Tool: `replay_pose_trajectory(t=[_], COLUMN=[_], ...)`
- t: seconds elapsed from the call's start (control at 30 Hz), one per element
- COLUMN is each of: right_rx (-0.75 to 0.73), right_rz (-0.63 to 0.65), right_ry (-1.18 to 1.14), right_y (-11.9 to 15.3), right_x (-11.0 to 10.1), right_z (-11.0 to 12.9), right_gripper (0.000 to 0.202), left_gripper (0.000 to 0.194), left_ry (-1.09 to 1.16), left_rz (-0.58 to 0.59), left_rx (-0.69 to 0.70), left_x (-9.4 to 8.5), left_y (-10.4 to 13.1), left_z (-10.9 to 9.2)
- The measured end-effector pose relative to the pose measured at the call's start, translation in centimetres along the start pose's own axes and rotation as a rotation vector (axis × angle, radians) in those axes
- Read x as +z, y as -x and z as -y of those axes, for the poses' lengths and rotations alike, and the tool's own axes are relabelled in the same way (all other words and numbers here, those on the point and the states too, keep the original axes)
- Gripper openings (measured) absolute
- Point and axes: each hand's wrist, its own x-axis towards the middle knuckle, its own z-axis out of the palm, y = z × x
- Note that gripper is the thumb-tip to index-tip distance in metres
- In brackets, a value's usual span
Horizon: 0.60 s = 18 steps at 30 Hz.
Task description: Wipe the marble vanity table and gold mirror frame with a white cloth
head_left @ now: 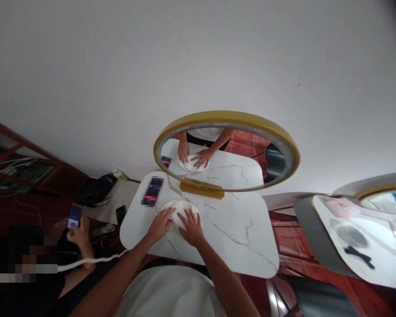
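A white, rounded, soft-looking thing point(181, 205) lies on the white marble-patterned table point(231, 229); whether it is cloth, dough or a pad I cannot tell. My left hand point(160, 224) rests on its left side with the fingers stretched forward. Flat on its right part is my right hand point(190, 226), fingers spread. Both palms hide some of it. The gold-rimmed oval mirror point(226, 115) behind reflects both hands and the white thing.
A blurred-out dark phone-like item point(152, 191) lies at the table's left. Beside the table, another person's hand point(81, 233) holds a phone point(74, 215). To the right stand a black seat point(320, 295) and a second table point(383, 268) with a black strap-like item point(359, 256).
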Motion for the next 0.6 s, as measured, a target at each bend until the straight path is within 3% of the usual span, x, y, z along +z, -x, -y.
replay_pose_trajectory(t=[0.13,0.27,0.43,0.6], right_rx=[-0.072,-0.195,-0.247,-0.25], right_rz=[0.009,0.074,0.13,0.17], right_ry=[-0.032,-0.091,-0.119,-0.158], right_y=[3.3,5.2,5.1,4.0], right_x=[1.2,0.9,-0.4,-0.5], right_z=[1.0,1.4,1.7,3.2], right_gripper=[0.068,0.071,0.072,0.071], left_gripper=[0.055,0.055,0.057,0.06], left_ry=[-0.02,-0.039,-0.05,-0.09], left_rz=[0.004,0.018,0.036,-0.031], left_rx=[-0.006,-0.037,-0.046,-0.131], left_x=[0.5,1.1,1.2,1.2], left_y=[4.3,7.5,8.7,8.7], left_z=[-0.5,-0.7,-0.1,1.0])
